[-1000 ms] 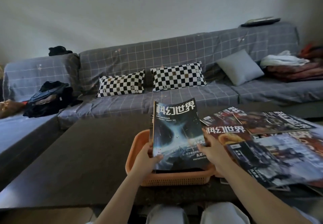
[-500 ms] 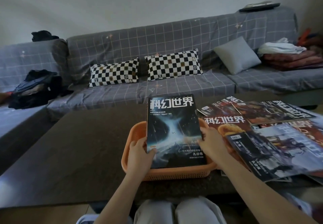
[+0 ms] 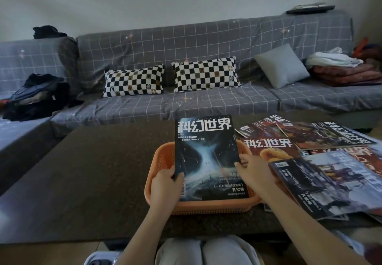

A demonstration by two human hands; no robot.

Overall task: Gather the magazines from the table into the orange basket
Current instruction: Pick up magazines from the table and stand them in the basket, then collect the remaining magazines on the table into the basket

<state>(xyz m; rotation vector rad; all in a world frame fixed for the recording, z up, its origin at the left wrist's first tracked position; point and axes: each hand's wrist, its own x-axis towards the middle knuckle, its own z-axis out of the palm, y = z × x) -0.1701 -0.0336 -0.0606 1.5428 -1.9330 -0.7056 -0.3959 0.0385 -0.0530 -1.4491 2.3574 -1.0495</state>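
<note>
Head view: blue magazine over orange basket.
Left hand gripping left edge, right hand pinching right edge; more magazines spread alongside on table.

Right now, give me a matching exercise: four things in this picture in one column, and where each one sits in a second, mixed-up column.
Things:
1. blue-cover magazine
2. orange basket
3. grey cushion
4. red-cover magazines

Places:
A. on the sofa
B. spread on the table, right of the basket
C. held by both hands, left hand and right hand, over the basket
D. on the table, under the held magazine

Pairs: 1-C, 2-D, 3-A, 4-B
</note>
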